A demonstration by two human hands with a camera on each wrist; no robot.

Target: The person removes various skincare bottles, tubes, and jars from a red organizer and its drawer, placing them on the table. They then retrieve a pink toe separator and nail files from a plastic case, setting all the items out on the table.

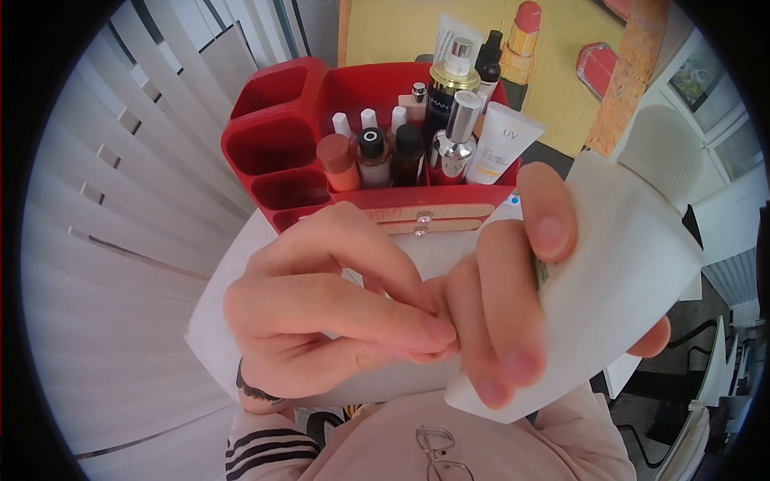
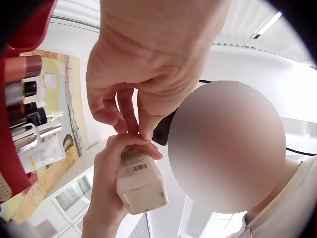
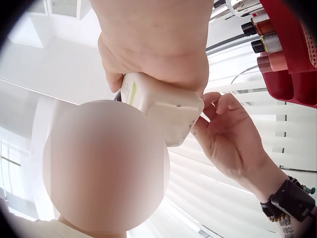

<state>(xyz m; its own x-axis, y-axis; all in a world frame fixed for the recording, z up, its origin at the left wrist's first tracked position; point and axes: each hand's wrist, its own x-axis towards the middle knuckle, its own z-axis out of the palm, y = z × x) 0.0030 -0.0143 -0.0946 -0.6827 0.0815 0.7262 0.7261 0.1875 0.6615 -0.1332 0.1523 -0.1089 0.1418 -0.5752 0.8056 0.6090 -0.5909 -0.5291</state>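
My right hand (image 1: 507, 301) grips a squarish white bottle (image 1: 622, 280) with rounded edges, its fingers curled over the near side and a fingertip showing at the far edge. The bottle is tilted; in the left wrist view its flat base and a barcode (image 2: 140, 167) face the camera. My left hand (image 1: 313, 301) is bent, thumb and fingertips drawn together right against the right hand's fingers, beside the bottle. Cannot tell whether something small is between those fingertips. The bottle's top is hidden by the right hand.
A red organizer (image 1: 273, 148) stands behind the hands on a white table (image 1: 228, 297). It holds nail polish bottles (image 1: 374, 156), a silver-capped bottle (image 1: 455, 136) and a white UV tube (image 1: 504, 143). Slatted blinds (image 1: 104, 240) hang at the left, a yellow picture (image 1: 401, 36) at the back.
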